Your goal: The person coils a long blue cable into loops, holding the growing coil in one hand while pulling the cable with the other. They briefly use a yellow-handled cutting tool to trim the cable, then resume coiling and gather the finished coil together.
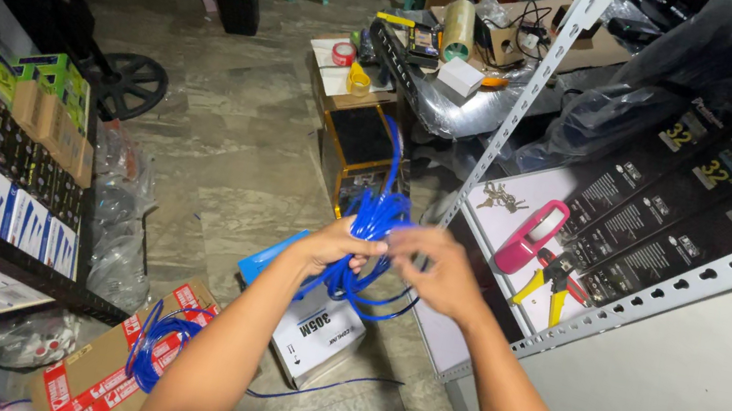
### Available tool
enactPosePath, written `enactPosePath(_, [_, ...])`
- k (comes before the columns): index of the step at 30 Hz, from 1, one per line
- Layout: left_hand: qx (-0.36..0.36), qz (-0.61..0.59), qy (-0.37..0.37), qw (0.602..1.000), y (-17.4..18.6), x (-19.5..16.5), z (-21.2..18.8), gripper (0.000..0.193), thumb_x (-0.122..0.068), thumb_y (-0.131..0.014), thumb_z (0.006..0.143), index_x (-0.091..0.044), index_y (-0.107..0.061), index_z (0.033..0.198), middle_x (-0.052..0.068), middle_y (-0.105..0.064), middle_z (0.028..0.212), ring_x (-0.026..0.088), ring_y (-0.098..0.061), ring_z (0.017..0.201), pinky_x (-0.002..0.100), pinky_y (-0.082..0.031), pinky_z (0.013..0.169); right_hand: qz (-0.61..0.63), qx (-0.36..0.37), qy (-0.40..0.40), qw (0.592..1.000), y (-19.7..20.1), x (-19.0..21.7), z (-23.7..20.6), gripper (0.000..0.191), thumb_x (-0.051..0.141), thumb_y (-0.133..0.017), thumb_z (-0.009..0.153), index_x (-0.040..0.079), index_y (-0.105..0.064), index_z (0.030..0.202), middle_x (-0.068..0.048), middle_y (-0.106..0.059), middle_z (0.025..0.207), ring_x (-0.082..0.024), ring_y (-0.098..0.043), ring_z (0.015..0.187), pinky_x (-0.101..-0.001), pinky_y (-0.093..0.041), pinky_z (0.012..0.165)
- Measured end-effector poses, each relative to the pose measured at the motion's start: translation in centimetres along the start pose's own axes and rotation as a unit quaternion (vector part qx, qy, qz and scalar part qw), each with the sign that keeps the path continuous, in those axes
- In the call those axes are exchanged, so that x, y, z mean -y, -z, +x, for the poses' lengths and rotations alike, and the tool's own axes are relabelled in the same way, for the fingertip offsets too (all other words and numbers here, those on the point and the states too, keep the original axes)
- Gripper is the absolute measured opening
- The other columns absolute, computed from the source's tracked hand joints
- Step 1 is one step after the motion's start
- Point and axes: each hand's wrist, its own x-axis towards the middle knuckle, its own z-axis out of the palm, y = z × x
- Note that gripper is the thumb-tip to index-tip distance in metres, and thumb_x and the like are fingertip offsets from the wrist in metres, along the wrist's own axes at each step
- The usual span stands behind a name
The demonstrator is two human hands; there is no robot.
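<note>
Blue cable coil (369,236) sat bunched in your left hand (333,248)'s closed grip; your right hand (435,268) pinched a loop. Loosening either could, I judge, let loops spring apart and tangle.

Below my hands a white carton (316,332) with a blue top lies on the floor, beside a brown box (95,378) taped red and white. Green, black and white-and-blue boxes (3,157) stack on the left shelf (labels facing out). Long black boxes (688,202) lean on the right shelf.
</note>
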Motion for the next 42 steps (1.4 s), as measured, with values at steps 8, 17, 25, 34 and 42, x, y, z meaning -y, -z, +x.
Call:
enactPosePath(8, [0.254,-0.021,0.151,0.955,-1.1,-2.9,0.4,0.022,-0.009,-0.077,0.088,-0.006,-0.062,0.104,0.000,-0.056,0.067,0.007,-0.053,0.052,0.023,-0.043,0.045,-0.284,-0.040,0.151,0.946,3.2,2.3,2.1,0.063,0.025,-0.084,0.053,0.017,-0.060,0.111,-0.018,-0.070,0.121,-0.039,-0.060,0.119,-0.0496,-0.045,0.096])
enactPosePath(17, [-0.057,0.600,-0.216,0.768,-2.3,-1.1,6.3,0.075,-0.025,-0.095,0.048,-0.001,-0.066,0.113,0.018,-0.071,0.100,0.039,-0.070,0.093,0.054,-0.055,0.082,-0.121,0.002,-0.213,0.969,2.0,-4.0,0.7,0.017,0.013,-0.071,0.081,0.006,-0.067,0.096,-0.023,-0.070,0.079,-0.043,-0.070,0.081,-0.0470,-0.053,0.072])
enactPosePath(25, [-0.146,0.519,-0.170,0.825,-6.4,1.9,11.6,0.020,-0.016,-0.078,0.070,-0.007,-0.075,0.088,0.021,-0.072,0.085,0.040,-0.071,0.085,0.046,-0.057,0.075,-0.059,-0.171,-0.203,0.962,4.3,-8.2,-2.1,0.043,0.010,-0.080,0.066,0.004,-0.064,0.105,-0.018,-0.075,0.092,-0.028,-0.075,0.087,-0.0384,-0.057,0.078])
enactPosePath(34, [-0.067,0.521,-0.090,0.846,-7.7,4.2,15.5,0.038,-0.036,-0.086,0.068,-0.012,-0.077,0.096,0.013,-0.076,0.092,0.031,-0.073,0.087,0.042,-0.057,0.077,-0.043,-0.261,-0.317,0.911,3.6,-13.7,-8.7,0.038,0.026,-0.085,0.079,0.004,-0.063,0.102,-0.013,-0.076,0.088,-0.019,-0.074,0.080,-0.0329,-0.057,0.075])
enactPosePath(42, [0.056,0.519,0.017,0.853,-10.9,6.4,18.1,0.054,-0.033,-0.091,0.058,-0.006,-0.072,0.101,0.014,-0.076,0.094,0.028,-0.076,0.087,0.038,-0.059,0.080,0.018,-0.379,-0.348,0.857,0.8,-16.4,-13.7,0.033,0.021,-0.085,0.082,0.002,-0.061,0.092,-0.005,-0.069,0.077,-0.015,-0.064,0.071,-0.0314,-0.053,0.066])
